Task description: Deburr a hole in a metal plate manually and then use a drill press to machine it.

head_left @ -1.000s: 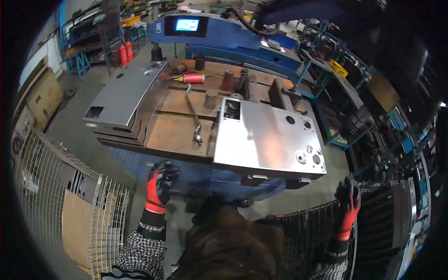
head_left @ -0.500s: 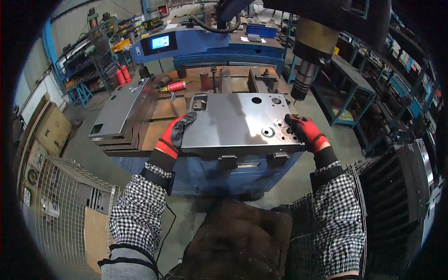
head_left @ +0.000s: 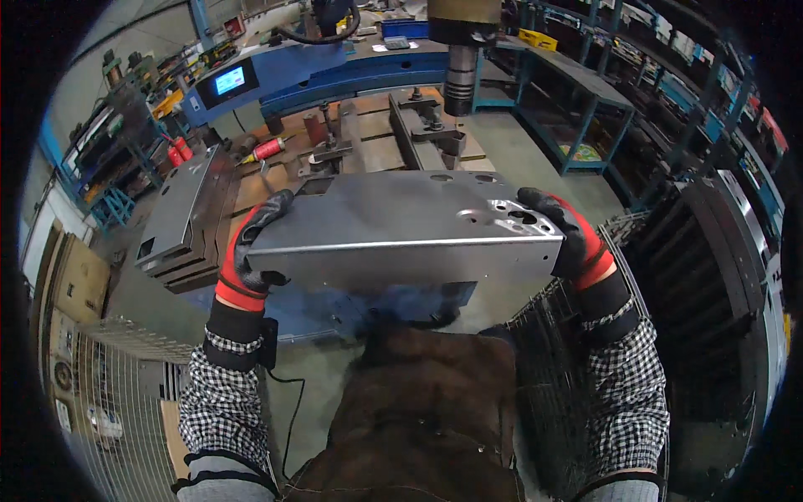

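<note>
A bent sheet-metal panel (head_left: 385, 209) with cutouts and a cluster of holes at its right end is held in front of my body, its folded front flange facing me. My left hand (head_left: 255, 247), in a black and red work glove, grips the left end, thumb on top and fingers curled under the flange. My right hand (head_left: 573, 238), gloved alike, is closed around the right end; some of its fingers are hidden. Beyond the panel stands the machine table (head_left: 368, 155) with clamps (head_left: 427, 138) on it. A drill chuck (head_left: 460, 79) hangs above the table's far right.
Similar panels (head_left: 180, 213) lie stacked on the table's left side. A red bottle (head_left: 268, 149) lies near them. A lit control screen (head_left: 230, 81) stands behind. At my right, dark panels (head_left: 694, 259) stand in a wire basket; another wire basket (head_left: 117, 376) is at my left.
The panel has come up off the machine table toward me, with both hands gripping its ends, and its front flange now shows. My view has turned to the right.
</note>
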Action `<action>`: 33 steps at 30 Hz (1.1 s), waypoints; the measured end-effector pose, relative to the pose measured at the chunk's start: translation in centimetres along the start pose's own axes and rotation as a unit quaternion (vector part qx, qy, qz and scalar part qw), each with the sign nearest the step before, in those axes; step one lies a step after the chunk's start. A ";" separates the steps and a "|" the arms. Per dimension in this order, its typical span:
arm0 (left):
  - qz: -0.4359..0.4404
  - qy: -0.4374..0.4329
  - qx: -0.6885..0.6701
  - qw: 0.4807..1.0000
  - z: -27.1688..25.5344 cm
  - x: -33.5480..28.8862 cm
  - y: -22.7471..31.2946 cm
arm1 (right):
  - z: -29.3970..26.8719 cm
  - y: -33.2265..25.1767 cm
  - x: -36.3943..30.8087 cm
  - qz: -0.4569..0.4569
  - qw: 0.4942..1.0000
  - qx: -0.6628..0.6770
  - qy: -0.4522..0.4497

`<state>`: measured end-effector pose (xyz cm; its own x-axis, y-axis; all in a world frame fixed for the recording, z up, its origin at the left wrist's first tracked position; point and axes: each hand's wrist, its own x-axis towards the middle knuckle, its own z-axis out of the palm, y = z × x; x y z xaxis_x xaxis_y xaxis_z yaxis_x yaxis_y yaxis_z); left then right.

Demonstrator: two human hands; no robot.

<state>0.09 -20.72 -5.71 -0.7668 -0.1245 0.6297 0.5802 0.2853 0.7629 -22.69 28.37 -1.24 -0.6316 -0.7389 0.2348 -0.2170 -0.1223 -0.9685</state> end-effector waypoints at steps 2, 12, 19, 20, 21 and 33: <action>0.060 -0.028 0.054 0.996 0.8 0.4 0.5 | 0.6 -0.9 -1.3 -0.024 0.999 -0.030 0.019; -0.306 0.101 -0.358 0.876 3.5 -4.1 5.0 | 0.8 4.0 -1.5 0.052 0.987 -0.147 0.033; -0.141 0.125 -0.219 0.957 -0.1 -18.8 4.7 | 6.9 9.4 6.4 -0.063 0.987 -0.131 -0.071; -0.162 0.135 -0.267 0.940 -0.5 -20.2 5.6 | 8.3 8.5 8.0 -0.084 0.984 -0.119 -0.102; -0.242 0.186 -0.313 0.900 -0.8 -20.8 6.5 | 9.7 7.6 9.8 -0.075 0.979 -0.117 -0.149; -0.070 0.445 0.006 0.893 -6.9 -16.5 22.4 | 26.5 -0.3 31.1 -0.016 0.942 -0.149 -0.300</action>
<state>27.63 -18.83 2.01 -0.3064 -0.8644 0.3987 0.4887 0.2166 0.8451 -22.51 -12.13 4.17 -0.1062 -0.9905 0.0876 -0.4850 -0.0253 -0.8742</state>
